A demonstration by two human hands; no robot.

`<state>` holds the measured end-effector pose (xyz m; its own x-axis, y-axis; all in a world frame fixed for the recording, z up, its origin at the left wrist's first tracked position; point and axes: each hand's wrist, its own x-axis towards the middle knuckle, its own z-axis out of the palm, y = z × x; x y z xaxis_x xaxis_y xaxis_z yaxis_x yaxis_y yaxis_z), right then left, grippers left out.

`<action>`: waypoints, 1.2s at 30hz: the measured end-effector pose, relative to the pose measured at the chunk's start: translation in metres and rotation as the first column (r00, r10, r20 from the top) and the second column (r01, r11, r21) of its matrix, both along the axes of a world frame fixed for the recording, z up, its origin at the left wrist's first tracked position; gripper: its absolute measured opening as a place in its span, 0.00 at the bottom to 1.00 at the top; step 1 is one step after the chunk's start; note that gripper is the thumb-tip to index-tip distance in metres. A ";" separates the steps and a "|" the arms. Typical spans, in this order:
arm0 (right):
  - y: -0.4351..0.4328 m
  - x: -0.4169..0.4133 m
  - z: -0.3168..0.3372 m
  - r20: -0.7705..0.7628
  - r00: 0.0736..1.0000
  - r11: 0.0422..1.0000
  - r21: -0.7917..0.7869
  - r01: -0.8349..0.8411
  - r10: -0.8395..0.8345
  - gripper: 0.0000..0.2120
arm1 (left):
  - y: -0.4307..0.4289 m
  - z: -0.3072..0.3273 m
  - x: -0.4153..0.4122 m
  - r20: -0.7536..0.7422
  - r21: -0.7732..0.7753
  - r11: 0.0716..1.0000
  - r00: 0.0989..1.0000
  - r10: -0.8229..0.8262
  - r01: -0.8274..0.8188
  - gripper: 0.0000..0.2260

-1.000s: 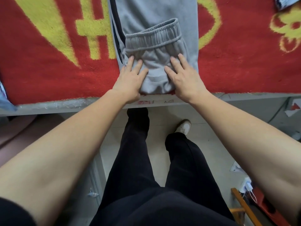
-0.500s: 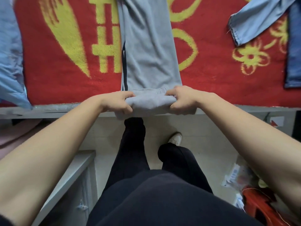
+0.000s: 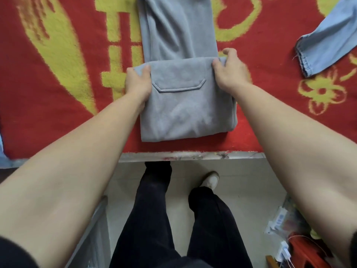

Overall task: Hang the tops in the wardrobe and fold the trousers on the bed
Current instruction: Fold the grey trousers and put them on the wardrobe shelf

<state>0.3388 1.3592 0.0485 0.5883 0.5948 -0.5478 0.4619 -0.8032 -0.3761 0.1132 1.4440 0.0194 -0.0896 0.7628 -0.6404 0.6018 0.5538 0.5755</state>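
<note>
Two-handed job, on a big red blanket (image 3: 58, 122) over the bed. Got grey trousers (image 3: 185, 113) laid up the middle of it, near end already doubled into a thick packet close to the bed edge. Best to carry the packet forward evenly, square up both sides, then press out wrinkles. Blue denim piece (image 3: 324, 49) off right, well apart. Left hand (image 3: 138, 82) clamped on the packet's left corner, thumb on top; right hand (image 3: 230, 72) pinching the right corner, fingers curled round the fold. Back pocket (image 3: 178, 85) facing up between them.
</note>
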 end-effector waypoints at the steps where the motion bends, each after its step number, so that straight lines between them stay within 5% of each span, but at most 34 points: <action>1: 0.003 -0.002 -0.009 0.027 0.998 0.998 -0.007 0.061 -0.061 0.22 | 0.002 -0.007 0.004 -0.089 0.014 0.999 0.995 -0.046 0.047 0.26; 5: 0.012 -0.014 -0.051 0.152 0.969 0.981 0.000 0.195 -0.193 0.19 | 0.006 -0.032 0.010 -0.310 0.078 0.979 0.938 -0.156 0.189 0.27; 12: 0.020 -0.018 -0.101 0.501 0.862 0.997 0.028 0.068 -0.072 0.20 | 0.007 -0.060 0.021 -0.559 0.205 0.898 0.800 -0.219 0.390 0.25; 19: 0.020 -0.013 -0.097 0.502 0.865 1.000 0.030 -0.002 -0.013 0.18 | 0.008 -0.059 0.017 -0.556 0.216 0.867 0.786 -0.270 0.450 0.22; 30: -0.013 -0.016 -0.062 0.184 0.982 0.997 0.063 0.041 -0.052 0.16 | -0.019 -0.032 -0.009 -0.506 0.015 0.932 0.806 -0.306 0.363 0.25; 34: -0.030 -0.021 -0.053 0.276 0.961 0.985 0.172 -0.029 -0.020 0.23 | -0.031 -0.018 -0.013 -0.490 0.224 0.907 0.845 -0.212 0.358 0.25; 36: -0.054 -0.029 -0.037 0.424 0.891 0.926 0.247 -0.287 0.163 0.25 | -0.051 0.002 -0.021 -0.532 0.418 0.739 0.802 -0.273 0.529 0.25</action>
<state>0.3102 1.3055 0.0115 0.5463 0.8337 -0.0809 0.7745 -0.5396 -0.3301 0.0917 1.3928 0.0216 0.1534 0.9825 -0.1053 0.9357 -0.1102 0.3352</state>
